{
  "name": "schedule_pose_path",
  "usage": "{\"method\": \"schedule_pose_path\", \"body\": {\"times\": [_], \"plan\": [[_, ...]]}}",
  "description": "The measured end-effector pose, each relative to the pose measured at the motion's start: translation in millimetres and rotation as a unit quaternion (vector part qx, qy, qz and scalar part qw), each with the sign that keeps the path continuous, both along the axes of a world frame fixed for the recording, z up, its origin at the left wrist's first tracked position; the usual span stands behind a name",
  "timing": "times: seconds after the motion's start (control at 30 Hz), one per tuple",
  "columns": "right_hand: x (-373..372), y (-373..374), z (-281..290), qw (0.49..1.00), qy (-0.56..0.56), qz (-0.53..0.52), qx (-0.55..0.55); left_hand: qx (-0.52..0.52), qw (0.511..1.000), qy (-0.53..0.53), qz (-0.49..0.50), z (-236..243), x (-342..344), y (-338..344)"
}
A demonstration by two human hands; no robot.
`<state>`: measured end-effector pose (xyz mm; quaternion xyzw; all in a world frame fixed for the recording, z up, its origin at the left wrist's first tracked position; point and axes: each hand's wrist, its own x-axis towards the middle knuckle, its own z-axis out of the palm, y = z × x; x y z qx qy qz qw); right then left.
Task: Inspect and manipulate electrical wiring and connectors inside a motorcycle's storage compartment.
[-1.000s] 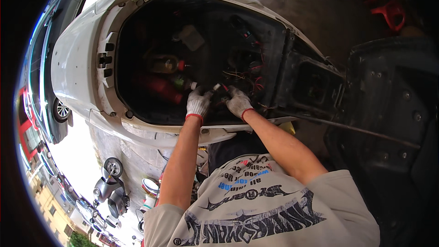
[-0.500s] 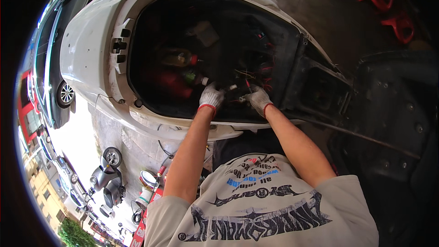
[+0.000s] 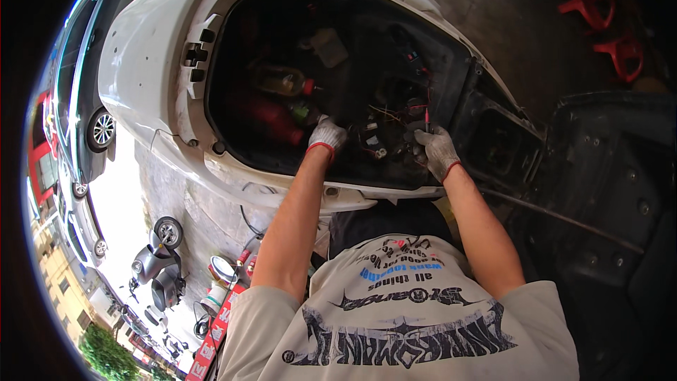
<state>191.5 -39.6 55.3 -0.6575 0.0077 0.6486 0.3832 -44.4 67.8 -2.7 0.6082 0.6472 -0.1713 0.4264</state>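
Red probe-like stick [image 3: 427,117] stands up from your right hand [image 3: 438,149], toward the right end of the storage well [image 3: 352,17], by far the larger thing. It should handle light and stiff, perhaps a little slick against a knit glove [image 3: 444,158], so take it by its lower end between thumb and fingers. Your right forearm [image 3: 486,219] slants in over the well's lower rim [image 3: 296,184], with thumb and fingers closed on the stick. Your left hand [image 3: 328,135] curls near the well's middle, just beside the green-labelled bottle [image 3: 300,112]; whether it grips anything cannot be told from this view. Between your hands, inside the well, lies a small white connector [image 3: 381,152], with thin loose wires [image 3: 384,110] beyond it.
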Motion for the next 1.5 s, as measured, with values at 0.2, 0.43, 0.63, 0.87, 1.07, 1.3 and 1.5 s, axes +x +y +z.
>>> {"method": "schedule_pose_path", "body": {"times": [0.2, 0.43, 0.63, 0.87, 1.07, 1.3, 1.5], "plan": [[36.7, 8.6, 10.7, 0.996, -0.051, -0.01, 0.072, 0.078, 0.996, 0.048, 0.021, 11.2, -2.6, -6.4], [50.1, 22.3, 22.9, 0.989, -0.119, -0.002, 0.087, 0.179, 0.971, -0.159, 0.01, 47.7, 51.4, -38.3], [46.0, 38.5, 34.1, 0.983, -0.129, 0.109, 0.066, 0.026, 0.982, -0.144, -0.119, 19.4, 102.5, -71.2], [51.1, 61.8, 55.5, 0.736, -0.552, 0.363, 0.146, -0.057, 0.966, -0.168, -0.188, 5.0, 97.1, -79.3], [37.1, 59.2, 10.4, 0.643, -0.444, 0.623, 0.047, -0.048, 0.949, -0.159, -0.268, 9.6, 82.0, -94.0], [12.6, 42.2, -58.6, 0.626, -0.351, 0.694, -0.051, -0.059, 0.938, -0.182, -0.29, 26.1, 79.1, -94.0], [-4.8, 37.3, -69.4, 0.628, -0.326, 0.699, -0.108, -0.063, 0.94, -0.192, -0.274, 28.2, 74.1, -93.7]]}}
